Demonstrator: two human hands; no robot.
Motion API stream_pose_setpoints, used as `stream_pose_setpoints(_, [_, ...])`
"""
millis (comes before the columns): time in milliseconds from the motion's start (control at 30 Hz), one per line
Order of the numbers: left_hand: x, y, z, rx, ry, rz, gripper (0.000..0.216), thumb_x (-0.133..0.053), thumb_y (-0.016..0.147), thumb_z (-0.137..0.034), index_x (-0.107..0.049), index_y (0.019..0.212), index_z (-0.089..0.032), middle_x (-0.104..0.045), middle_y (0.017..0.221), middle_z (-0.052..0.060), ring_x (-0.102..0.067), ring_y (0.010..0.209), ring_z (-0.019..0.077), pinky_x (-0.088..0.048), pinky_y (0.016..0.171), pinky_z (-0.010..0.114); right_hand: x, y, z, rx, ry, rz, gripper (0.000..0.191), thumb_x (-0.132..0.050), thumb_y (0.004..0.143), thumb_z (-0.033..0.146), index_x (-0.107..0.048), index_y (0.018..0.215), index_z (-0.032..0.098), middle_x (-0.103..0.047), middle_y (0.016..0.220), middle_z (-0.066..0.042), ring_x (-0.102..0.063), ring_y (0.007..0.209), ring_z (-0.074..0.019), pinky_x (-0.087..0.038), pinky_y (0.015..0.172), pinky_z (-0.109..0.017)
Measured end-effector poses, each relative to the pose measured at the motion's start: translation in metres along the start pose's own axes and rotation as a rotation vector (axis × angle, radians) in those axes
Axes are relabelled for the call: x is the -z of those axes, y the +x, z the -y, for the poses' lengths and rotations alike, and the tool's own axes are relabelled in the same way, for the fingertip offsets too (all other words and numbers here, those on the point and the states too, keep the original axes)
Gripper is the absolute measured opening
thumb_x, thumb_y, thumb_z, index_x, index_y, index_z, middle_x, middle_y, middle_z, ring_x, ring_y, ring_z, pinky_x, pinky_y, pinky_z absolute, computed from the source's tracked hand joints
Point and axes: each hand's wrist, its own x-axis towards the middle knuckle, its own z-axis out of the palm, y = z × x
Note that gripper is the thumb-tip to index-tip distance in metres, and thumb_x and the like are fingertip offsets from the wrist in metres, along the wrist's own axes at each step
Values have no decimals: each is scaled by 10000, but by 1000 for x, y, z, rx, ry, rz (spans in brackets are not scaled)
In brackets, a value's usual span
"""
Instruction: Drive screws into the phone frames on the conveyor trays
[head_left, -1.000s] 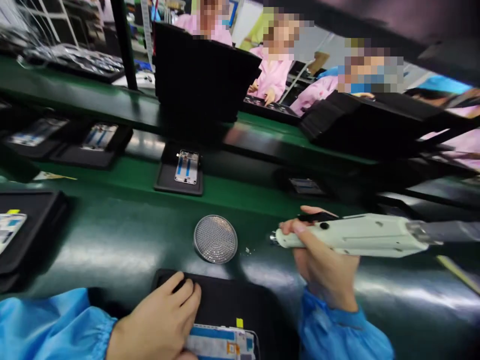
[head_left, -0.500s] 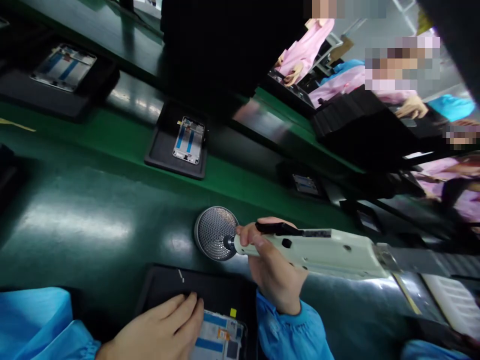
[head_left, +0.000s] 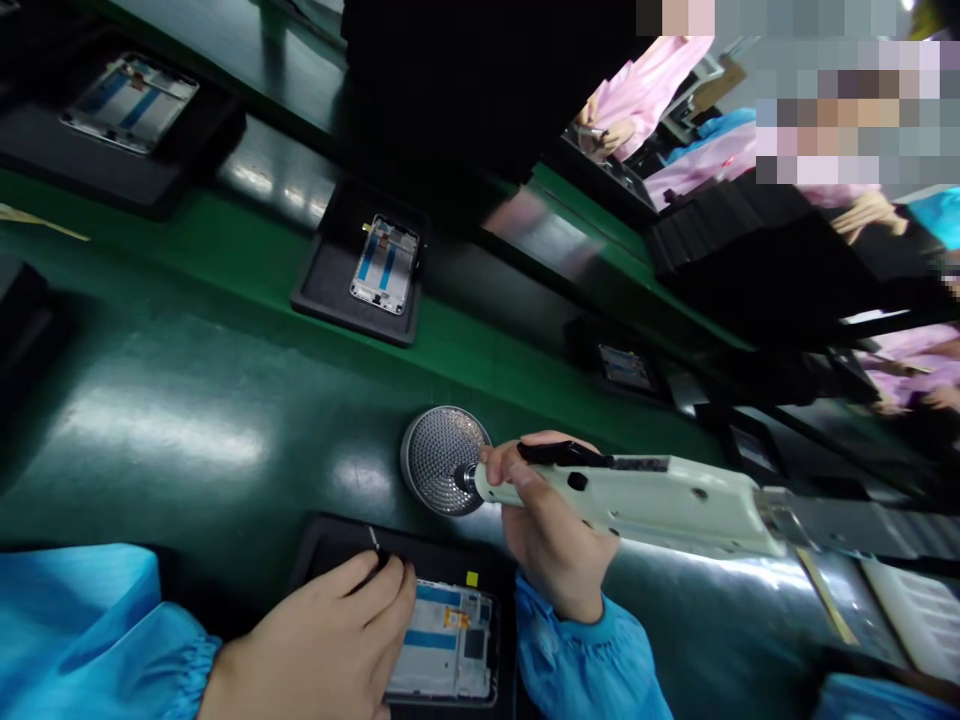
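Observation:
My right hand point(head_left: 559, 530) grips a pale green electric screwdriver point(head_left: 660, 500) with a black lever. Its tip end is over a round metal screw dish point(head_left: 444, 460) full of small holes; the very tip is hard to make out. My left hand point(head_left: 322, 635) rests over a black tray point(head_left: 442, 560), fingers bent and slightly apart. The fingertips reach a small thin silvery piece point(head_left: 373, 537) on the tray and cover part of it. Beside that hand, a phone frame point(head_left: 431, 665) with blue strips and a yellow tab lies in the tray, partly hidden by the fingers.
Further black trays with phone frames point(head_left: 386, 265) point(head_left: 131, 103) stand along the green line beyond the bench. A dark stack point(head_left: 735, 230) rises at the right. A white ribbed tray point(head_left: 915, 610) lies at the right edge. People in pink sleeves point(head_left: 660, 85) work across.
My left fingers have moved forward onto the small silvery piece, and the index finger has parted from the others. The screwdriver stays over the dish. The whole view has shifted slightly.

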Motion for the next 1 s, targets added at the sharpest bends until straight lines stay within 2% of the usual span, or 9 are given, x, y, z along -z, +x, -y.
stream_pose_setpoints(133, [7, 3, 6, 25, -11, 13, 529, -542, 917, -539, -714, 1134, -88, -679, 1220, 148, -548, 1124, 296, -300, 1026, 430, -1, 0, 0, -8, -25, -18, 152, -666, 797, 164, -606, 925, 219, -597, 638, 25, -583, 616, -141, -500, 623, -336])
stream_pose_setpoints(400, [5, 0, 7, 13, 12, 7, 571, -419, 960, -493, -649, 1217, -37, -625, 1285, 196, -531, 1167, 342, -232, 1076, 484, -3, -1, -2, 0, -3, -51, 152, -667, 793, 176, -598, 924, 208, -584, 611, 31, -585, 615, -135, -496, 647, -327])
stream_pose_setpoints(1000, [4, -1, 7, 7, 16, 23, 575, -396, 964, -494, -642, 1224, -45, -613, 1304, 189, -528, 1176, 339, -251, 1074, 481, -5, -1, -5, 4, 48, -57, 150, -681, 773, 158, -620, 903, 200, -597, 612, 28, -587, 611, -130, -487, 676, -334])
